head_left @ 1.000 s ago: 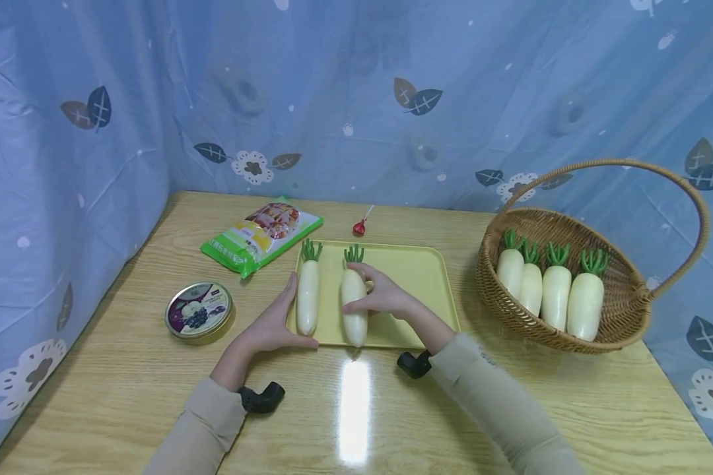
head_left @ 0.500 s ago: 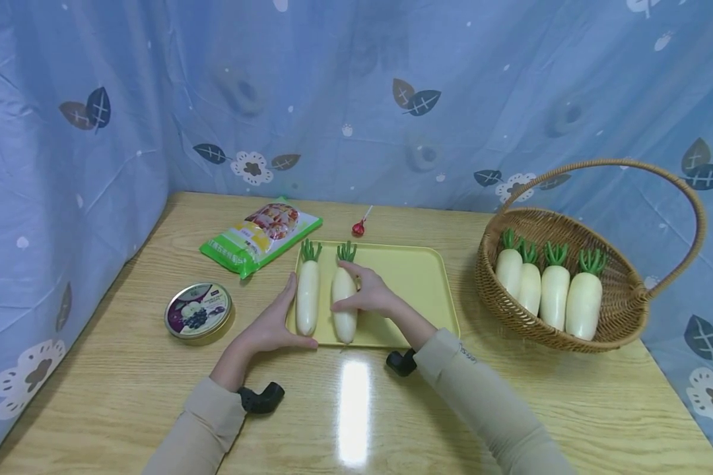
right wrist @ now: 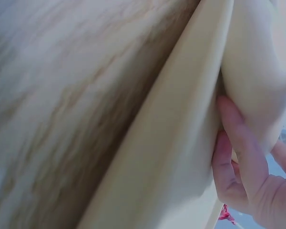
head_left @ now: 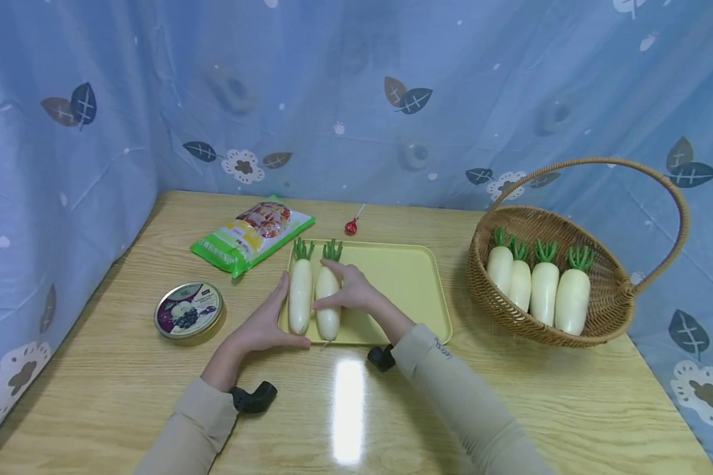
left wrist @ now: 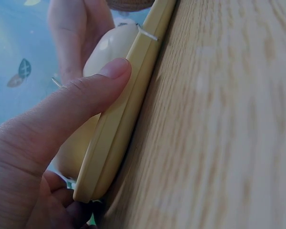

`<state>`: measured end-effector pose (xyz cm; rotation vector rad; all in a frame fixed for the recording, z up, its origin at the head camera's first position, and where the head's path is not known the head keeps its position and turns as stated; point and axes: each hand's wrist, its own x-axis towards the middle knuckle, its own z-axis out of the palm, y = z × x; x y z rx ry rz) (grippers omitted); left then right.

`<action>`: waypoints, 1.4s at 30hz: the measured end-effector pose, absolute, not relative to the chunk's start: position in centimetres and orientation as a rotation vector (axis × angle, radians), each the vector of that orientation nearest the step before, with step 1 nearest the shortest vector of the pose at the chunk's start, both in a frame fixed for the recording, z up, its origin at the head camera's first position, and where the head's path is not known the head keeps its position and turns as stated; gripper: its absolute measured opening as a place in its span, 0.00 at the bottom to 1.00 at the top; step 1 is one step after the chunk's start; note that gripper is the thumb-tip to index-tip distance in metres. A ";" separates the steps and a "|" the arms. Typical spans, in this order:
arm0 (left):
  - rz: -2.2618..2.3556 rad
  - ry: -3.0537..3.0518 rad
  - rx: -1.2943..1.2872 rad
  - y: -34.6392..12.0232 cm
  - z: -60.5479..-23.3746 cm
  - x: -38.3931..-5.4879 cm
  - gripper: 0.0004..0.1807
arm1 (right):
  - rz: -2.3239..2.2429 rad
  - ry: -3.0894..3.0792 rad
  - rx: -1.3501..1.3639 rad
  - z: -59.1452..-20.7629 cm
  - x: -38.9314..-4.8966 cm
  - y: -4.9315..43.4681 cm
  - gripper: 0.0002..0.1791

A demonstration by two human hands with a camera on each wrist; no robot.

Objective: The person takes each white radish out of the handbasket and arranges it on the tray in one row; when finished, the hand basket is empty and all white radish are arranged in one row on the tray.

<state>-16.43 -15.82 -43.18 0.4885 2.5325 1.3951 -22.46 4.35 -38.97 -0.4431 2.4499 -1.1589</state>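
On a yellow tray [head_left: 401,284] lie two white radishes with green tops. My right hand [head_left: 352,288] grips the nearer-to-centre radish [head_left: 329,322] from above, thumb on one side and fingers on the other. Just left of it, a second white radish [head_left: 300,297] lies nearly parallel, with a narrow gap between. My left hand [head_left: 265,326] holds the tray at its front left corner. In the left wrist view its thumb [left wrist: 115,69] rests across the tray rim, and curled fingers show by the far corner. The right wrist view has fingers [right wrist: 240,138] against the radish's underside.
A wicker basket [head_left: 620,316] with several white radishes stands at the right. Behind the tray lies a red lollipop [head_left: 350,227]. A green food packet [head_left: 252,234] is at the back left, and a round tin [head_left: 189,310] sits left of my left hand.
My right hand has slid its radish left across the tray, closer to the other radish. My left hand stays at the tray's corner. The head view has shifted slightly.
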 end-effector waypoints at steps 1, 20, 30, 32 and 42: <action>1.395 2.530 0.496 -15.8 -43.2 -16.5 0.75 | -1.162 2.449 -0.442 -39.0 -22.5 4.2 0.53; 1.425 2.526 0.482 -15.7 -43.5 -16.3 0.75 | -0.977 2.517 -0.546 -39.5 -22.5 3.5 0.53; 1.454 2.497 0.493 -15.3 -41.0 -15.4 0.72 | -0.978 2.497 -0.611 -39.1 -22.3 3.7 0.56; 1.431 2.518 0.482 -15.4 -41.9 -15.7 0.73 | -0.980 2.483 -0.630 -38.9 -22.3 3.7 0.57; 1.433 2.544 0.499 -15.8 -43.5 -16.5 0.77 | -1.023 2.388 -0.655 -38.4 -22.5 4.4 0.59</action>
